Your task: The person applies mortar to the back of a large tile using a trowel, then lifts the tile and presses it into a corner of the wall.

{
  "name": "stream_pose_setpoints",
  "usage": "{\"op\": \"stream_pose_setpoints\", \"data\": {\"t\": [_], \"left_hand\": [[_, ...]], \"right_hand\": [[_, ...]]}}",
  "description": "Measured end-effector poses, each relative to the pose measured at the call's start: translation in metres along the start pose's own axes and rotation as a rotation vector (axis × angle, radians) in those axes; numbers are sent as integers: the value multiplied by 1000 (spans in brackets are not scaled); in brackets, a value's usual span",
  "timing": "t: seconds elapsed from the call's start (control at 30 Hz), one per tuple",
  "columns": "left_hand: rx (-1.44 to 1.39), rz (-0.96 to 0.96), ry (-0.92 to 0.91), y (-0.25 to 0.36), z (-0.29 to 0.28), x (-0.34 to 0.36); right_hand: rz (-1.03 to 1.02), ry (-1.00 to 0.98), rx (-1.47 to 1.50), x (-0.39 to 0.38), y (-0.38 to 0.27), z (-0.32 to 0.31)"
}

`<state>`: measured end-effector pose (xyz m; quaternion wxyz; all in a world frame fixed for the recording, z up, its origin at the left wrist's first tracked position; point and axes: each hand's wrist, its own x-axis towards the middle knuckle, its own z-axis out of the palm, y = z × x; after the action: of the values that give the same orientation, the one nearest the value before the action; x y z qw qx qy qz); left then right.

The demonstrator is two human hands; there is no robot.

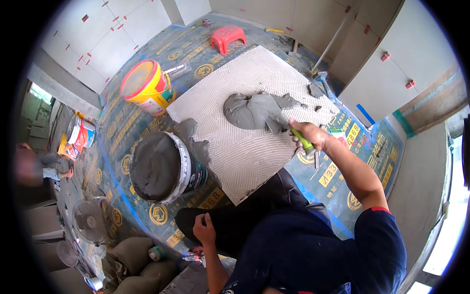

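Note:
My right hand [311, 136] is closed round the green handle of a trowel [304, 142]. The trowel's blade is down in a mound of wet grey mortar [252, 110] and mostly covered by it. That mound lies on a large tile [240, 159], face up with a pale, ridged coat of combed adhesive. My left hand [204, 230] hangs beside my bent knee with its fingers curled in and nothing visible in them. Left of the tile stands a bucket [186, 169] full of grey mortar, with smears of mortar between it and the tile's edge.
Beyond the bucket stands a yellow bucket with a red rim [159, 90]. A red plastic stool [228, 38] is at the back. A blue-headed tool [323, 81] lies right of the tile. Sacks [134, 257] and a fan [90, 220] are at lower left. Another person [36, 164] is at far left.

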<state>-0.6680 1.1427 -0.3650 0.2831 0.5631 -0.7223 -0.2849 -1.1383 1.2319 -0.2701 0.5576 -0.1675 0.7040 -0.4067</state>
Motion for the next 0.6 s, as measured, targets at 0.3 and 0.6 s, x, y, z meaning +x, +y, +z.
{"op": "stream_pose_setpoints", "data": {"t": [0.3, 0.6], "left_hand": [[-30, -8, 4, -12, -4, -6], [94, -1, -18, -7, -3, -1]], "right_hand": [[77, 370, -563, -104, 20, -39], [-418, 853, -939, -61, 113, -7]]}}
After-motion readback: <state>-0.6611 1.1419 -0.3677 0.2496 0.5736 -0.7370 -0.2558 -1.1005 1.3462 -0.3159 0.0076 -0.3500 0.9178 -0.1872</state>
